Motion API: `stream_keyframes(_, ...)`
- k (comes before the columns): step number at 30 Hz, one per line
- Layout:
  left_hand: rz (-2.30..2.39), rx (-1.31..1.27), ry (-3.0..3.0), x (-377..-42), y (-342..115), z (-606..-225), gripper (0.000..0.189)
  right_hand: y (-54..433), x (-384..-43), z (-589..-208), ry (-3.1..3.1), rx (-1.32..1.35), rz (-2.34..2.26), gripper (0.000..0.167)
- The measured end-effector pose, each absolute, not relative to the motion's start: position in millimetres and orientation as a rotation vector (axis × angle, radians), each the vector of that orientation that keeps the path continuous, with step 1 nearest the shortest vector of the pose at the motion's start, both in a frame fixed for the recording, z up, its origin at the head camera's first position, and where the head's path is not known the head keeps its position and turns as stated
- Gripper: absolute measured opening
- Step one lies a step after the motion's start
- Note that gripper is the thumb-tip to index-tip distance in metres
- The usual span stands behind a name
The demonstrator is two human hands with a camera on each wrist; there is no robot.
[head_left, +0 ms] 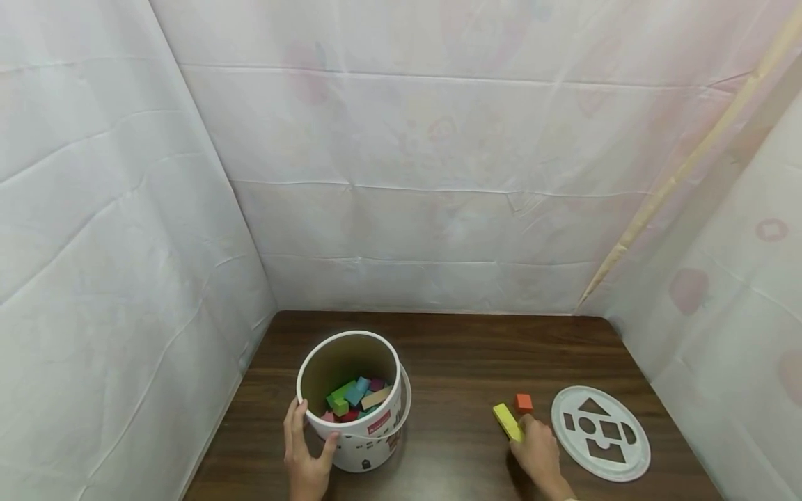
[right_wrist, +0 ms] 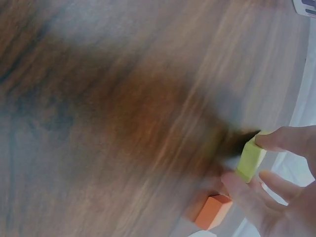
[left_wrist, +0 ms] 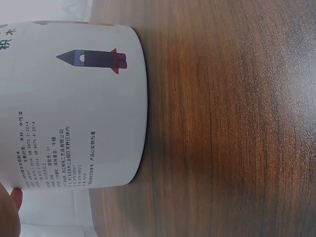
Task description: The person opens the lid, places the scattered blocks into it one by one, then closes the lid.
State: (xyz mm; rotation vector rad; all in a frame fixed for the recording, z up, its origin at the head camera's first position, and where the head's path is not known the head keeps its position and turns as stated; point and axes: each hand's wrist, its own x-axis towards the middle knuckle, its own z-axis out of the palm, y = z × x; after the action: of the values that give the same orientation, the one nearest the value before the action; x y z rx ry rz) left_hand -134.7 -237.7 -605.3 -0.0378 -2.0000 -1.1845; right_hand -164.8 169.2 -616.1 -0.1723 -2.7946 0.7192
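In the head view my left hand (head_left: pixel 307 463) grips the side of a white bucket (head_left: pixel 354 456), thumb at its front and fingers by the rim. The bucket stands upright, and colored blocks (head_left: pixel 354 396) lie inside. My right hand (head_left: pixel 540 456) pinches a long yellow block (head_left: pixel 506 422) low over the table. The right wrist view has this yellow block (right_wrist: pixel 251 159) between thumb and fingers. Just beside it lies an orange block (right_wrist: pixel 213 212). Printed text and a rocket picture cover the bucket wall (left_wrist: pixel 98 98) in the left wrist view.
Right of my right hand, a round white lid (head_left: pixel 635 463) with shaped holes lies flat on the brown wooden table (head_left: pixel 457 362). The bucket's handle (head_left: pixel 407 393) hangs at its right side. Pale sheets (head_left: pixel 401 223) enclose the table at the back and both sides.
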Motion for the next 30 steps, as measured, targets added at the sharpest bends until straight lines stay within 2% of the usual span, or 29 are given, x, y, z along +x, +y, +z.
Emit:
stream_keyframes(15, -1.187, -0.095, -1.947, -136, -238, -605, 0.081, 165, -170, -586, -2.647, -0.141, 0.838, 0.016)
stream_keyframes(30, -1.168, -0.108, -1.943, -136, -239, -605, 0.081, 153, -169, -548, -2.509, -0.039, 0.812, 0.021)
